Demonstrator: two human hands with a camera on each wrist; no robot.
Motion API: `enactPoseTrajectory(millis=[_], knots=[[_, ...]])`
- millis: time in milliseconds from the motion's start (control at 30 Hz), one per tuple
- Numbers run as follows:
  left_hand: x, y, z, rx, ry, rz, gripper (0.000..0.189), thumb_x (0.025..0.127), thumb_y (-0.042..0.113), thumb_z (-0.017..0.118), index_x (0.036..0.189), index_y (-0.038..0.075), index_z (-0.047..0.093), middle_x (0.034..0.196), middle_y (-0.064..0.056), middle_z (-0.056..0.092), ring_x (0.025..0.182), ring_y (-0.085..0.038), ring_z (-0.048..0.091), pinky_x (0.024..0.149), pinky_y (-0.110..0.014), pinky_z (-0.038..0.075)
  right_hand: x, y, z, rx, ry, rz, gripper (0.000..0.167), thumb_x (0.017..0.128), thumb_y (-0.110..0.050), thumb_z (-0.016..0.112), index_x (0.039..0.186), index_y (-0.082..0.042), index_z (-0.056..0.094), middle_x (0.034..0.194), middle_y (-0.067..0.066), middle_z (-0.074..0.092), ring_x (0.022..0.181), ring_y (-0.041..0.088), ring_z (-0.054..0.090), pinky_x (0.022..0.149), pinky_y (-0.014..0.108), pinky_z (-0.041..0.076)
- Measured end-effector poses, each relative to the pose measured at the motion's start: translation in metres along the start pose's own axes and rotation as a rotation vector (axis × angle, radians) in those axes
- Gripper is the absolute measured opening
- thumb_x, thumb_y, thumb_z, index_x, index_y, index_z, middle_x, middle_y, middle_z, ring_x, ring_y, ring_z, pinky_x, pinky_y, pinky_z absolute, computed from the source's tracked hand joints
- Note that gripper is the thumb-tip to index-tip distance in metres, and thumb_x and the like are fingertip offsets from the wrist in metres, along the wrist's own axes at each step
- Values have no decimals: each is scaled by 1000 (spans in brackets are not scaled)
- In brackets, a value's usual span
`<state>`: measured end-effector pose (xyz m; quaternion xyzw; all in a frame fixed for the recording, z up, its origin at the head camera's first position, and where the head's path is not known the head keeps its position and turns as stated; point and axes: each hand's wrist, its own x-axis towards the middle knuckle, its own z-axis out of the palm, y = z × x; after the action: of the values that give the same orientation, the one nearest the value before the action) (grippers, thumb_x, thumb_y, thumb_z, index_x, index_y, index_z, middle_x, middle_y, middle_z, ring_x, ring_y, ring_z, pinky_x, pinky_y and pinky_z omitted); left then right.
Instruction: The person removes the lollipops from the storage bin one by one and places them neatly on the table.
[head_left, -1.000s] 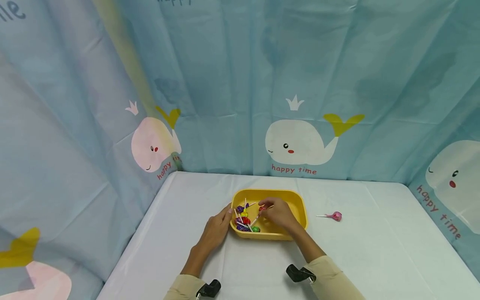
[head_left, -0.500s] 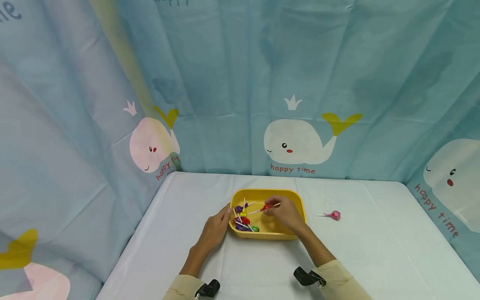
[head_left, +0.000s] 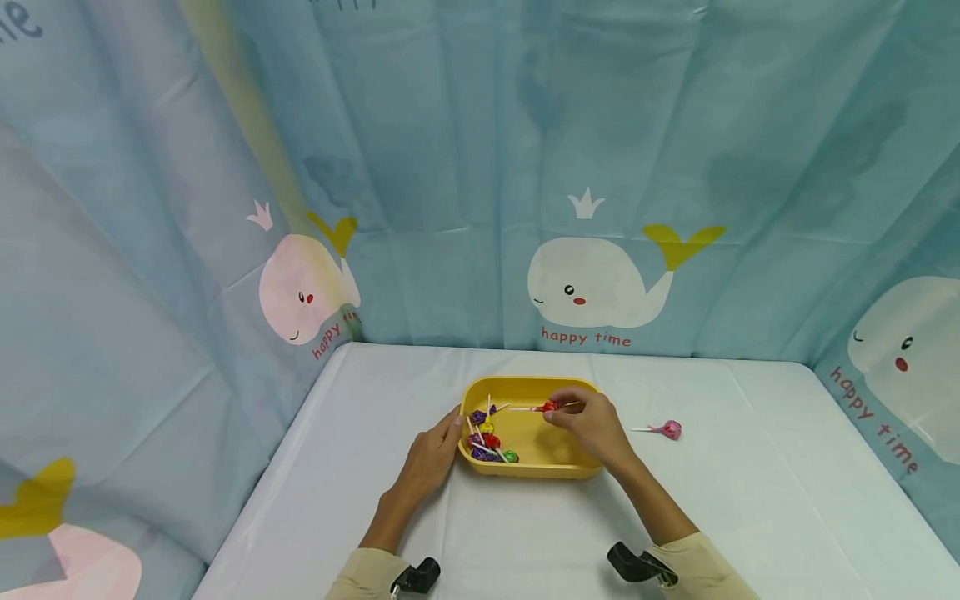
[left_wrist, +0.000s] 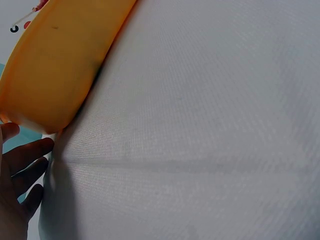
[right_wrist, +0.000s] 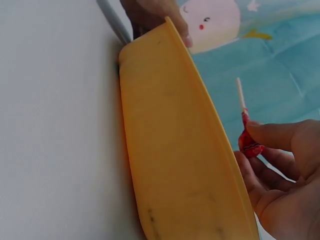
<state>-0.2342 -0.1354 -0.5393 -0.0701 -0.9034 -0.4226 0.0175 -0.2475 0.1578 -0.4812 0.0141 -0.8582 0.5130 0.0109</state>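
My right hand (head_left: 592, 427) pinches a red-wrapped lollipop (head_left: 551, 407) between thumb and fingers above the right half of a yellow tray (head_left: 532, 471). Its white stick points left in the head view, and another bit of white stick shows between the fingers on the right. In the right wrist view the red lollipop (right_wrist: 248, 142) is held beside the tray's rim. My left hand (head_left: 429, 454) rests against the tray's left end, fingers extended and thumb at the rim. Several wrapped lollipops, purple, yellow, red and green (head_left: 512, 457), lie at the tray's left side.
A pink lollipop (head_left: 670, 430) lies on the white-covered table (head_left: 750, 500) right of the tray, its stick toward the tray. Behind the table hangs a blue curtain (head_left: 450, 167) printed with whales.
My right hand has moved right and slightly away from me with the red lollipop, from the tray's middle toward its right end. The left hand stays at the tray's end.
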Motion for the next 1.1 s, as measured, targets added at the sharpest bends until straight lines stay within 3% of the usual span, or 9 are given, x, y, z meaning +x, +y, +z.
enactPoseTrajectory(millis=[233,567,1100], knots=[[0,0,1,-4,5,4,59,114,55,36,162,21,47,157,-5,55,146,-31,52,123,-52,41,-7,6,-17,24,49,3,27,95,-22,82,119,-10,78,117,7,76,109,27,73,97,40,63],[1,-2,1,14,20,18,58,114,53,36,161,21,49,156,-7,56,144,-34,54,122,-54,42,-18,17,-43,68,75,29,35,97,-28,80,127,-9,75,127,12,73,119,31,69,94,26,62],[1,-2,1,0,10,7,58,114,54,37,161,22,48,157,-6,55,146,-33,53,122,-54,41,-37,43,-77,26,123,75,43,100,-35,76,134,-9,71,126,13,74,112,26,72,87,14,58]])
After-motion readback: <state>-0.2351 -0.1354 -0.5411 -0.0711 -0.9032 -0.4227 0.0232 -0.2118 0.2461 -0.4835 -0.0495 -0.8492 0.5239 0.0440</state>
